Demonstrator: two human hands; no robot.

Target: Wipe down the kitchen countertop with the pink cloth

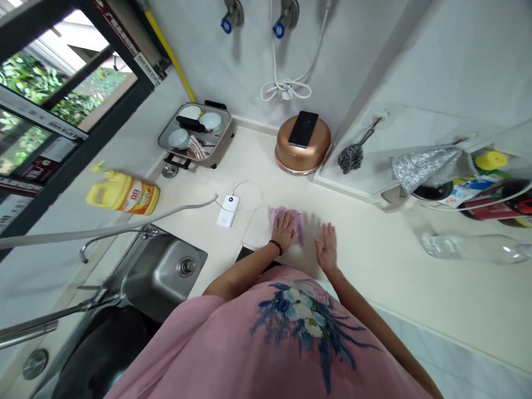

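My left hand (285, 230), with a dark band at the wrist, lies flat with fingers stretched over a pinkish-purple cloth (298, 223) on the pale countertop (249, 166). Part of the cloth is hidden under the palm. To the right, my right hand (327, 246) is raised with its fingers extended and nothing in it. A small gap separates it from the cloth. Left of the cloth lies a white power bank (228, 211) with a thin white cable attached. The edge of a dark flat object (245, 254) shows beneath my left forearm.
A steel sink (166, 266) and a yellow detergent jug (124, 191) are at left. Behind stand an electric pan (220, 145) holding bowls and a copper-coloured pot (286, 147) topped by a black phone (303, 129). A clear plastic bottle (474, 248) lies at right.
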